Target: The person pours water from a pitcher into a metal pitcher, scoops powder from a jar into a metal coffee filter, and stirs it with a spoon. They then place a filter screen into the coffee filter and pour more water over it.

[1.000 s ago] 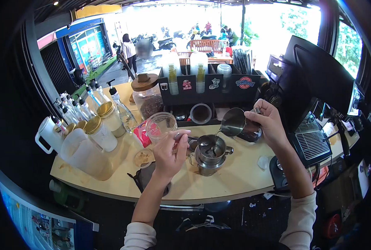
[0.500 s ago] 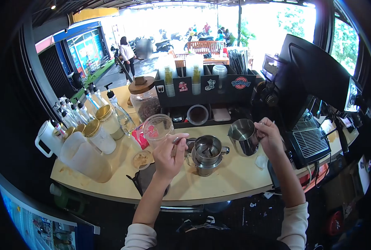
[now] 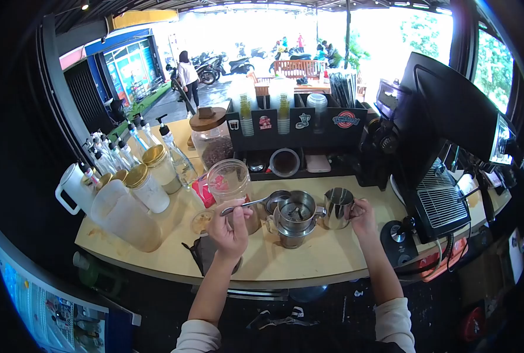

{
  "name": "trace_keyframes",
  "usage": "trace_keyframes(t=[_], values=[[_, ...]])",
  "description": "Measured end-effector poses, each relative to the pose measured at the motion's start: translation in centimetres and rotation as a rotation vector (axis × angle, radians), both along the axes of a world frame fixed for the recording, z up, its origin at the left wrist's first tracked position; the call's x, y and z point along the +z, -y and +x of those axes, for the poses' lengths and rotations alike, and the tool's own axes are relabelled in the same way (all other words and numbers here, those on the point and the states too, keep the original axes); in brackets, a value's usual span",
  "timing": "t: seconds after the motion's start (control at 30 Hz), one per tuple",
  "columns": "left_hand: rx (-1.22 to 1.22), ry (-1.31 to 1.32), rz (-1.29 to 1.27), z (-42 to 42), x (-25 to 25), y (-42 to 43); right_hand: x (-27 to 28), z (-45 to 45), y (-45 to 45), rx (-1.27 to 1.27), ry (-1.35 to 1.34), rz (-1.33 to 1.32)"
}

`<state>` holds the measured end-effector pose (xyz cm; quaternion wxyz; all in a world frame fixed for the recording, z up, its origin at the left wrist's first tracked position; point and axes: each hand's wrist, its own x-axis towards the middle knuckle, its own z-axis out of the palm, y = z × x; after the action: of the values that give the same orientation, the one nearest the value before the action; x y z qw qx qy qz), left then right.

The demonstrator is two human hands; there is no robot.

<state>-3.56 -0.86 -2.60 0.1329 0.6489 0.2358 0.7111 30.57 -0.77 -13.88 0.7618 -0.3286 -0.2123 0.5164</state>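
A round, silver metal cup (image 3: 295, 217) with a side handle, stacked on a narrower metal vessel, stood on the pale yellow, curved-edged counter (image 3: 315, 259); dark contents inside, not identifiable. Just right of the cup: a shiny steel pitcher (image 3: 335, 209), upright; base contact with the counter could not be told. Right hand (image 3: 363, 220): fingers curled on the pitcher's handle. Left of the cup, left hand (image 3: 229, 229): fingers pinched around a thin, grey metal spoon (image 3: 244, 205), its handle slanting towards the cup. Beyond that hand, left of the cup: an open, clear plastic jar (image 3: 228, 176). Behind the cup: a long, black compartment box (image 3: 294, 141) bearing stacked clear cups (image 3: 282, 109).
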Motion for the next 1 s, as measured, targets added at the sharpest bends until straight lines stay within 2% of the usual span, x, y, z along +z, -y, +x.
trace_keyframes(t=[0.13,0.4,0.5,0.67,0.83,0.9,1.0], values=[[0.048,0.055,-0.051,-1.6,-1.1,0.8,-1.7,-0.2,-1.2,0.044,-0.042,0.079],[0.186,-0.001,-0.114,-5.3,-4.9,2.3,-2.8,-0.9,-2.0,-0.05,0.108,0.162],[0.205,-0.143,-0.175,-5.9,-7.0,2.7,-1.8,-1.7,-1.0,-0.024,0.152,0.167],[0.166,-0.583,-0.09,-4.5,-8.9,2.4,-1.5,-2.2,-0.7,-0.053,0.104,0.145],[0.095,-0.694,-0.023,-3.4,-9.6,1.3,-1.2,-2.4,-0.1,-0.062,0.126,0.143],[0.067,-0.743,0.006,-3.4,-10.2,0.8,-1.6,-2.0,-0.3,-0.029,0.218,0.152],[-0.06,-0.776,-0.004,-3.2,-10.8,0.3,-1.7,-1.7,-0.4,-0.056,0.23,0.138]])
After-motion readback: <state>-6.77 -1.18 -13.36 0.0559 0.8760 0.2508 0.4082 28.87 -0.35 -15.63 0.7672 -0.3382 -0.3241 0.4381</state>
